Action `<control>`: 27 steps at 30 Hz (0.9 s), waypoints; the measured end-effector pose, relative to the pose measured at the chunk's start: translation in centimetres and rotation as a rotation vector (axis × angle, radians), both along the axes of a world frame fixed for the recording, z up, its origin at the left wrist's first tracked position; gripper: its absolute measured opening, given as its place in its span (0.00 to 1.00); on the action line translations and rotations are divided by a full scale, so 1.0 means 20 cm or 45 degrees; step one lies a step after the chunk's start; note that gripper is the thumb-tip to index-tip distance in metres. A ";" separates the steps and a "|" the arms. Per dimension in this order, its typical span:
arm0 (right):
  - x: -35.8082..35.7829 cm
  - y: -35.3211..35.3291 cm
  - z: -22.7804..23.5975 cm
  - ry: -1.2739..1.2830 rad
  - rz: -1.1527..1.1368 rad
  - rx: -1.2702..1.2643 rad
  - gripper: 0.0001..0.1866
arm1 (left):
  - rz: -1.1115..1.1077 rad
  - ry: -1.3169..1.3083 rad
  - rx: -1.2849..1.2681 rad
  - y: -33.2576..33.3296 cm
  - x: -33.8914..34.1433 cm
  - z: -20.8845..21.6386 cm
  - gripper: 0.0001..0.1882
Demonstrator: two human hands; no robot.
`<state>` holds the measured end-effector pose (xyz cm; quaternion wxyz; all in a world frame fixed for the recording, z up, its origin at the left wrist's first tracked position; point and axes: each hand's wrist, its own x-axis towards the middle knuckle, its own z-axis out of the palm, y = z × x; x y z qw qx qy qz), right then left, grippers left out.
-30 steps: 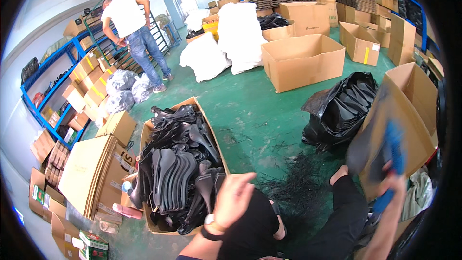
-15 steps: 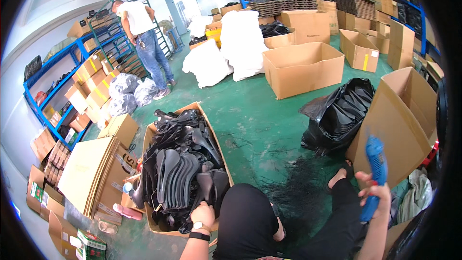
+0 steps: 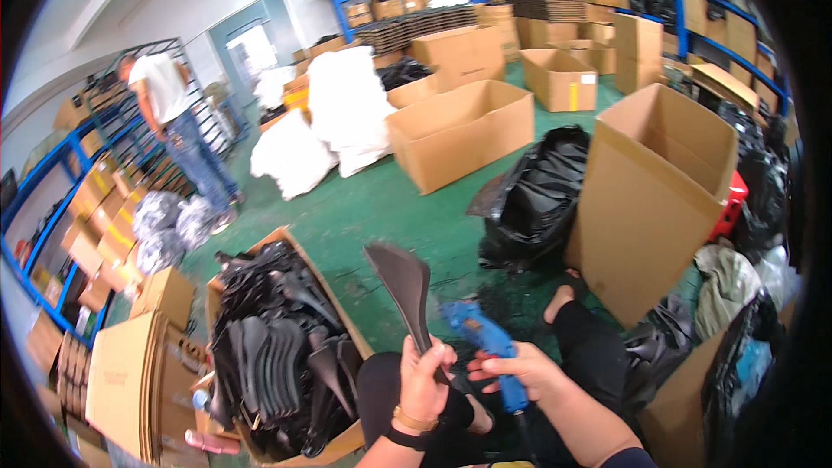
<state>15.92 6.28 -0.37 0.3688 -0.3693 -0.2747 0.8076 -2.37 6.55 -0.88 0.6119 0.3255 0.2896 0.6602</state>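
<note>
My left hand (image 3: 422,386) is closed around the narrow end of a black bicycle saddle (image 3: 401,284), holding it upright in front of me with the wide end on top. Close by on the right, my right hand (image 3: 529,371) grips a blue corded power tool (image 3: 487,334). The tool's head points up and left toward the saddle, with a gap between them. At my left knee stands an open cardboard box (image 3: 347,444), heaped with more black saddles (image 3: 270,362), several nested in a row.
A black plastic bag (image 3: 542,208) and a tall open carton (image 3: 646,208) stand ahead to the right. Another open carton (image 3: 468,143) and white sacks (image 3: 347,113) lie farther off. A person (image 3: 169,113) stands by racks at the far left. Dark scraps litter the green floor.
My left hand has lifted a saddle out of the box and brought it before me. My right hand has moved left with the blue tool, toward the saddle. The view has turned right.
</note>
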 end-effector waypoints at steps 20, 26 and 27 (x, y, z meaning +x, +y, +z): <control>0.12 -0.12 -0.29 0.520 -0.298 -0.046 0.22 | -0.750 -0.677 -0.385 0.04 0.20 -0.18 0.23; 0.13 -0.14 -0.30 0.620 -0.283 -0.082 0.22 | -0.664 -0.259 -0.368 0.04 0.19 -0.15 0.18; 0.14 -0.13 -0.28 0.619 -0.278 -0.082 0.22 | -0.667 -0.116 -0.365 0.06 0.15 -0.19 0.17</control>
